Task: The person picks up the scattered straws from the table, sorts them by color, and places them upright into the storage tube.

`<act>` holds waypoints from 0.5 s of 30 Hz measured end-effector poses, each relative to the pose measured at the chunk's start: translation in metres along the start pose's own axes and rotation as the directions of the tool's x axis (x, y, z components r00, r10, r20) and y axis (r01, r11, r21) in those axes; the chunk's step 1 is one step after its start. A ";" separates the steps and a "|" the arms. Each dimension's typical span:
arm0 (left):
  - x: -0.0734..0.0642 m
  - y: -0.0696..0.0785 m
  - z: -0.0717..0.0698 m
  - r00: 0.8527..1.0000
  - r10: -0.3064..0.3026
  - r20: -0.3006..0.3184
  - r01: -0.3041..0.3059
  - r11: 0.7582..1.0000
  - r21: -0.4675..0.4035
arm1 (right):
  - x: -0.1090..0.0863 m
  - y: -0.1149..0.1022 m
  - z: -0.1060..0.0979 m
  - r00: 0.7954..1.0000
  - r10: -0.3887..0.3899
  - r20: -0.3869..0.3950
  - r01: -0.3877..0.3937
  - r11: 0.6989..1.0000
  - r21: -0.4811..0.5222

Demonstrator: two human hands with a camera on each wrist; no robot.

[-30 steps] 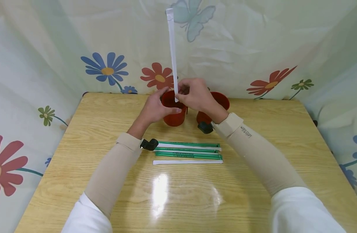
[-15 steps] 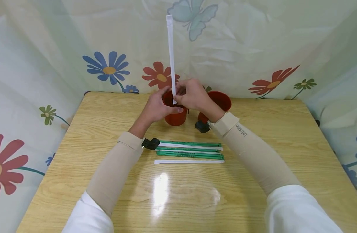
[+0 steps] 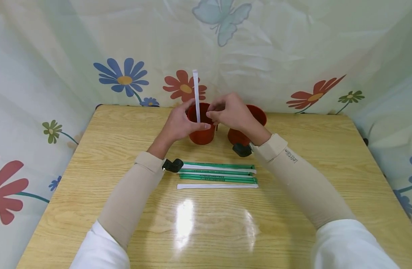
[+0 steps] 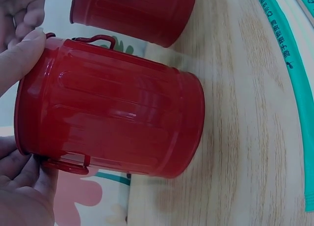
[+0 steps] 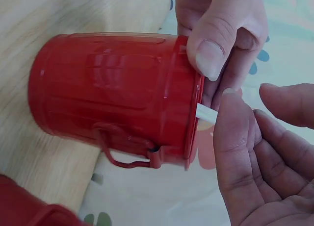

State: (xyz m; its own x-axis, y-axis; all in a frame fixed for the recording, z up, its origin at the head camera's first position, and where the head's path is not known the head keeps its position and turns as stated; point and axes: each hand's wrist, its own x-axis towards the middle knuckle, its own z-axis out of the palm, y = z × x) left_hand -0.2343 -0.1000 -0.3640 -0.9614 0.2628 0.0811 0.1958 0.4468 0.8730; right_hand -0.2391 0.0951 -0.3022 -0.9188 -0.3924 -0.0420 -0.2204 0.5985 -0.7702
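Observation:
A small red metal bucket with side handles stands upright at the back of the table. My left hand holds its rim, with the thumb on the near side and the fingers round the far side. A white paper-wrapped straw stands in this bucket, its upper part above the rim and its lower end hidden inside. Just right of the straw is my right hand, thumb and forefinger apart in the right wrist view and gripping nothing. The straw's white tip shows there beside the fingers.
A second red bucket stands to the right, partly behind the right wrist. Nearer on the wooden table, several green-wrapped straws and white ones lie in a row, with one white straw in front. A flowered curtain hangs behind.
The white straw has dropped down into the left bucket. My right hand has let go of it and moved slightly right. The left hand keeps its hold on the rim.

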 end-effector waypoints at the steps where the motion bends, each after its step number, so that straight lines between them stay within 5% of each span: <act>1: 0.000 0.000 0.000 1.000 -0.004 0.001 0.004 1.000 0.002 | -0.003 0.001 -0.001 1.000 -0.006 -0.001 0.006 1.000 0.001; 15: -0.002 0.004 0.001 1.000 -0.028 -0.010 0.028 0.999 0.017 | -0.062 0.020 -0.007 0.992 -0.100 0.077 0.104 0.993 -0.060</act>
State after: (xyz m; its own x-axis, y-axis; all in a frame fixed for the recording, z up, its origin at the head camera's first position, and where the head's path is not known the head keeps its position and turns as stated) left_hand -0.2318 -0.0982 -0.3611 -0.9685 0.2413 0.0614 0.1718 0.4689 0.8664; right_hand -0.1888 0.1357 -0.3106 -0.8642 -0.5029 -0.0141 -0.3343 0.5949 -0.7310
